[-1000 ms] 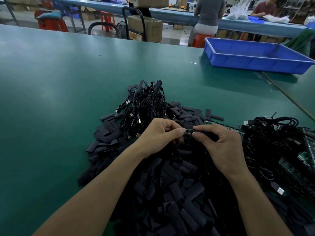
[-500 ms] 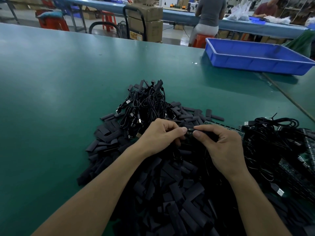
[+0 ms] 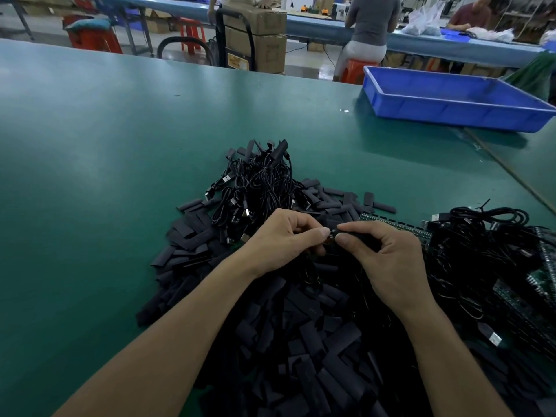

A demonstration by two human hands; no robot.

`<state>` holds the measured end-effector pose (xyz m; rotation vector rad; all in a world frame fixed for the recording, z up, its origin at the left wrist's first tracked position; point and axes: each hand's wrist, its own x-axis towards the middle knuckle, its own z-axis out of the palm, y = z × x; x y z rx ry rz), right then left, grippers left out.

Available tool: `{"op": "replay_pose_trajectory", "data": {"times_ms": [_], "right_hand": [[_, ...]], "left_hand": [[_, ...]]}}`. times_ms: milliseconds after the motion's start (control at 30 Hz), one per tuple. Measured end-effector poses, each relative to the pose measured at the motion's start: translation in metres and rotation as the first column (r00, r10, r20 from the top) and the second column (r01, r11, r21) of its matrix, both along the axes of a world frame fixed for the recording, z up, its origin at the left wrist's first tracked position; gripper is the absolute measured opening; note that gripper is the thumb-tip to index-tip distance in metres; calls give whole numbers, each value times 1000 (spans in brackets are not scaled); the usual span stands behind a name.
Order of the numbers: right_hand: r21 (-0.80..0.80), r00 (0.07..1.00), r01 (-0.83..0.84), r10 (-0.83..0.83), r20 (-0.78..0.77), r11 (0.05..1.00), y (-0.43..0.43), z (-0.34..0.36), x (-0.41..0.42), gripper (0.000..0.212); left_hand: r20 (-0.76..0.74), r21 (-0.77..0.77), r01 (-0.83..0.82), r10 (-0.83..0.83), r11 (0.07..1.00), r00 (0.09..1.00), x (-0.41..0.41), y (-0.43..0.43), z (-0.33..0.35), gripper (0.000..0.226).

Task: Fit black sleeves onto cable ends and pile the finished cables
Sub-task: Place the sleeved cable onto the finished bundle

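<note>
My left hand (image 3: 279, 239) and my right hand (image 3: 388, 260) meet fingertip to fingertip over a heap of loose black sleeves (image 3: 301, 341). Between them I pinch a cable end (image 3: 332, 234), the left thumb and forefinger on one side. My right hand grips a black sleeve (image 3: 352, 236) on that end; most of it is hidden by the fingers. Just beyond my hands lies a pile of black cables (image 3: 258, 185) with metal plugs showing. A second tangle of black cables (image 3: 487, 245) lies to the right.
Green circuit boards (image 3: 400, 225) lie under the right-hand tangle. A blue plastic tray (image 3: 451, 106) stands at the back right of the green table (image 3: 105, 145). Cardboard boxes (image 3: 258, 40), red stools and seated people are beyond the table's far edge.
My hands stay together in nearly the same place; the fingertips have shifted slightly along the cable end. The piles have not moved.
</note>
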<state>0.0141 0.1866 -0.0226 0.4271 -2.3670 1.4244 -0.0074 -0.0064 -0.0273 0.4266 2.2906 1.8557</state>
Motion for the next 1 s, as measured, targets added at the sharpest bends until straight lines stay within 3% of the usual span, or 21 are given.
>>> {"op": "replay_pose_trajectory", "data": {"times_ms": [133,467,567,700,1000], "right_hand": [[-6,1000,6,-6,3,1000,2,-1,-1,21],[-53,998,-39,42,52,998,0,2,0,27],[-90,998,38,-33,62,995,0,0,-2,46],[-206,986,169,-165,37,964,2,0,-4,31],[-221,987,98,-66,147,970,-4,-1,-3,42]], "left_hand": [[-52,-114,-21,16,993,999,0,2,-1,28],[-28,-60,25,-27,998,999,2,3,3,26],[-36,-49,-2,0,999,999,2,3,3,26],[-60,-36,-36,34,999,998,3,4,4,36],[-69,-58,-57,53,997,996,1,4,-2,26]]}}
